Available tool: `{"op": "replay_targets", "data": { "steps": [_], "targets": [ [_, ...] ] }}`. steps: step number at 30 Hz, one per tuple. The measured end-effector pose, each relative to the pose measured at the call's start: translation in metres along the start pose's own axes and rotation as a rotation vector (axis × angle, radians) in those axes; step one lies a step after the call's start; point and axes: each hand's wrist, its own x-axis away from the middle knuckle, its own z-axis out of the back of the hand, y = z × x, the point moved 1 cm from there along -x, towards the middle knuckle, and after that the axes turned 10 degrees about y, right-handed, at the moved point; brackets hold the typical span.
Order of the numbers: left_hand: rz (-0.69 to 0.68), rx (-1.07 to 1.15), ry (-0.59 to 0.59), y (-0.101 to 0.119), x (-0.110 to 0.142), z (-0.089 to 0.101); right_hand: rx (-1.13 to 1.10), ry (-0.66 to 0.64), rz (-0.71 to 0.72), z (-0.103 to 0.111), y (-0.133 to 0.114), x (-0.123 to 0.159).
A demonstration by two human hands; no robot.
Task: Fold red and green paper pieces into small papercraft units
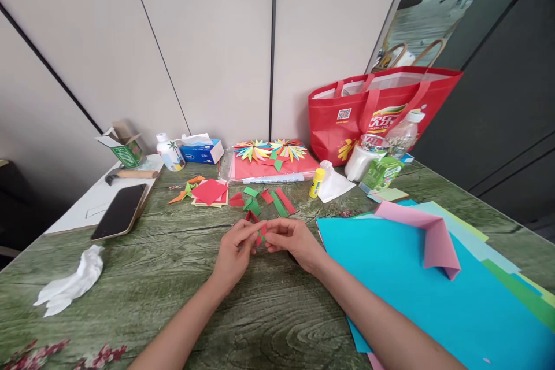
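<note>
Both hands meet over the middle of the table. My left hand [236, 247] pinches a small red and green folded paper piece [261, 234] from the left. On its other side, my right hand [293, 241] grips the same piece between thumb and fingers. The fingers cover much of it. Just beyond the hands lie several red and green folded paper pieces, among them a green folded piece [252, 206] and a red paper strip [285, 200]. A stack of red and yellow paper squares [210, 192] lies behind to the left.
A yellow glue stick [317, 182] stands near a crumpled tissue [333, 183]. Large blue paper sheets [390, 277] cover the right side, with folded pink paper [440, 243] on top. At left lie a phone [120, 212] and a hammer [132, 174]. A red bag [333, 121] stands behind.
</note>
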Motion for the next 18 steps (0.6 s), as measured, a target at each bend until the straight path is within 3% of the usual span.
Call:
{"op": "replay_targets", "data": {
  "steps": [6,15,18],
  "targets": [
    [0.217,0.064,0.037,-0.0008,-0.0007,-0.0002,-0.065,0.032,-0.036,-0.0001,0.0002,-0.0006],
    [0.24,0.142,-0.038,0.0037,0.0025,-0.0048,-0.014,0.015,-0.017,0.0006,-0.002,0.0],
    [0.249,0.158,-0.087,0.0044,0.0028,-0.0034,0.068,-0.006,0.057,-0.0017,-0.0039,0.0019]
  ]
}}
